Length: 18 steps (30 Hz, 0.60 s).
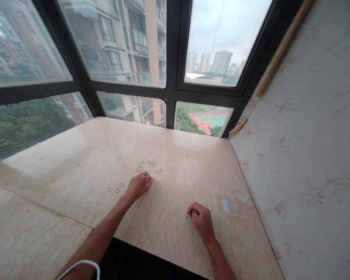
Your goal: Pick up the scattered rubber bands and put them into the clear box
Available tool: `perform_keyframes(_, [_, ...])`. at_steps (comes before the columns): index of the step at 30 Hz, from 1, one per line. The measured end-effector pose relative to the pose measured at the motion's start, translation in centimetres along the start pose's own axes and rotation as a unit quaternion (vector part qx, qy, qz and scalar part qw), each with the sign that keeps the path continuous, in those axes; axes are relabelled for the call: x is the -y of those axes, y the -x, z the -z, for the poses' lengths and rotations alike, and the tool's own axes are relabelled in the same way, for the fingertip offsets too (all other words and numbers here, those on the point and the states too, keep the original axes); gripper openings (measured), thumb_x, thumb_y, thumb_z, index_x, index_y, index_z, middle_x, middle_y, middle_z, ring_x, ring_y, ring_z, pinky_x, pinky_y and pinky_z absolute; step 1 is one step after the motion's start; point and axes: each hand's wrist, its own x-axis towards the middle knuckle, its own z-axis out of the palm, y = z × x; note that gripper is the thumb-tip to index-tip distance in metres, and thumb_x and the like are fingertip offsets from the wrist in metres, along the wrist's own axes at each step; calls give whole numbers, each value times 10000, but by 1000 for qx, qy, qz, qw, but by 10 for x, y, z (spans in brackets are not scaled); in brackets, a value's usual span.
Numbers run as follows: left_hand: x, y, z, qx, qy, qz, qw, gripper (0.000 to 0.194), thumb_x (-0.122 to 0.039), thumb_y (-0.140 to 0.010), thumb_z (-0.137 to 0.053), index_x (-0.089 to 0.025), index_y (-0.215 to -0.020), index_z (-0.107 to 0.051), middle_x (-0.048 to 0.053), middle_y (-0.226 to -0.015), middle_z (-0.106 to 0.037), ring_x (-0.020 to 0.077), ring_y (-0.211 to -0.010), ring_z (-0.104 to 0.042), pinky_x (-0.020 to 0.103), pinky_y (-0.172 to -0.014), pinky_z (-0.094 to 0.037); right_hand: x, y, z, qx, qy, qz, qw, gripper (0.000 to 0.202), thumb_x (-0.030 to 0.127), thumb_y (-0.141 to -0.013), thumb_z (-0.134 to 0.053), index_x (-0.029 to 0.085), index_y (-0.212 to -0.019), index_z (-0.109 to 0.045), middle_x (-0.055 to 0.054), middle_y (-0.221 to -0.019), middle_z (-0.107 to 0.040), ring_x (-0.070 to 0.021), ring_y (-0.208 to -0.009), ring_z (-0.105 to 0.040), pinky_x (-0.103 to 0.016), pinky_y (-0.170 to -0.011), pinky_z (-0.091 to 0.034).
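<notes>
Rings (149, 162), thin, round and small, on pale countertop (169, 233)

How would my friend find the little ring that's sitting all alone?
Below the dark window frame is a pale marbled ledge. On it, the left hand is at the near edge of a cluster of rings. The lone ring lies left of that cluster, farther from the person than the three grouped rings, with no other ring close beside it.

There are two hands (200, 218), at least fifteen rings (117, 190) (some partly hidden), and seemingly two clear packets (225, 206).
</notes>
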Motion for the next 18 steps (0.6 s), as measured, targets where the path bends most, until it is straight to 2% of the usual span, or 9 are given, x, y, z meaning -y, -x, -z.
perform_keyframes(4, [1,-3,2,-59,104,18,993,248,-295,-851,-460,-181,-814,-676,52,-851,-650,160,-708,-575,274,-683,-417,0,0,0,1,3,5,1000,237,99,-697,-355,181,-584,-546,-2,-567,-543,-127,-551,-490,-227,-549,-344])
perform_keyframes(8, [-12,-3,4,-98,293,71,948,281,-380,-800,-504,-156,-802,-674,51,-776,-660,152,-642,-569,268,-624,-444,1,0,0,-4,4,6,1000,242,92,-686,-354,181,-574,-549,-2,-563,-547,-128,-552,-498,-225,-551,-349])
perform_keyframes(12, [-44,1,5,-60,422,93,900,325,-437,-760,-557,-140,-811,-680,52,-739,-660,137,-601,-560,242,-556,-451,3,0,1,-4,0,5,1000,243,86,-673,-356,184,-574,-555,-8,-582,-566,-131,-574,-516,-226,-570,-359])
perform_keyframes(18, [-106,2,-4,7,499,60,865,291,-411,-766,-569,-151,-812,-690,45,-750,-669,117,-584,-559,216,-526,-455,6,-2,0,-11,3,6,1000,257,51,-639,-362,180,-569,-573,-6,-581,-581,-133,-595,-536,-228,-602,-370])
